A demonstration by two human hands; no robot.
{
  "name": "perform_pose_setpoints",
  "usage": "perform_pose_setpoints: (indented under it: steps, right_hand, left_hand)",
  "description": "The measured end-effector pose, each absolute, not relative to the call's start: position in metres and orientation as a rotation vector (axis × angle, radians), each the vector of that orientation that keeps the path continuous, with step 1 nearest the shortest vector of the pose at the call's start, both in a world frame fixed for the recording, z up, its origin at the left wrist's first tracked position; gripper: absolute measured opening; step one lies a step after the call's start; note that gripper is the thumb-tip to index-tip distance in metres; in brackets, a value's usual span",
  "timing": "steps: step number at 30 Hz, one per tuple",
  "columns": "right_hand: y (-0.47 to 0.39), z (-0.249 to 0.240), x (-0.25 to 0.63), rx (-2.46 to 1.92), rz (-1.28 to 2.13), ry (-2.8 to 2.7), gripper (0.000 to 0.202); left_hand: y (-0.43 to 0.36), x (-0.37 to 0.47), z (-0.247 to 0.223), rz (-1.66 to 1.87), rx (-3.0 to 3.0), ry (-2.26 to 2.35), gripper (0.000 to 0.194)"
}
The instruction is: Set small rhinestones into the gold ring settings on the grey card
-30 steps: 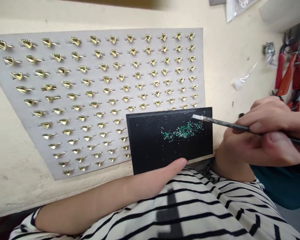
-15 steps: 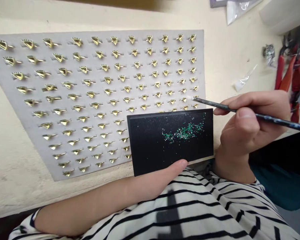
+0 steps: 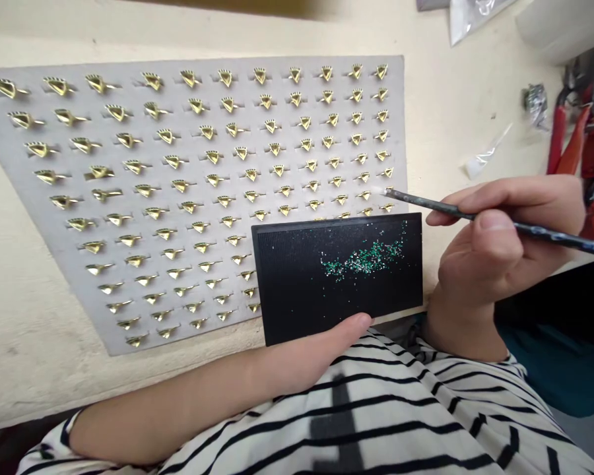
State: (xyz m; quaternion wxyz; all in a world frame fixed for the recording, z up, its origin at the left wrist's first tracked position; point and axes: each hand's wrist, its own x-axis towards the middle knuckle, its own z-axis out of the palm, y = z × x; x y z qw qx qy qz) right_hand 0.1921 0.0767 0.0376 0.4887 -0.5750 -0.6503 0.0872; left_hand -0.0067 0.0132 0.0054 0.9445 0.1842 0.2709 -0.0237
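Head view: we see the right hand [image 3: 512,231], right of centre in the frame, closed in a pinch around a thin, dark stick tool [image 3: 426,202]; the thumb and fingers meet on its shaft, and the pale tip [image 3: 377,190] points left over the lower right of a grey board [image 3: 397,132]; the tip is just beside one of the gold rings [image 3: 365,196], though we cannot tell whether it touches.

The board fills the upper left of the frame, its rings standing in rows; below centre, a black tray [image 3: 297,297] overlaps its lower right part, with tiny green and pale grains [image 3: 363,258] strewn across its upper half.

The left hand [image 3: 321,346], at lower centre, lays its thumb over the tray's near edge; its other fingers are hidden, so we cannot tell how far it closes.

We judge the step in hand to be fine work with the tip at a single ring; the next move, in our view, calls for a light, steady pinch and exact aim, with the tray held level so that the loose grains do not slide.
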Motion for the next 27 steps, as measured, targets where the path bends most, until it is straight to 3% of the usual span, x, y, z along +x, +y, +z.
perform_pose_setpoints:
  steps: [27]
  right_hand:
    - [0.077, 0.024, 0.194, -1.384, 0.162, -1.576, 0.014]
  left_hand:
    - [0.015, -0.006, 0.008, -0.032, 0.392, 0.586, 0.058]
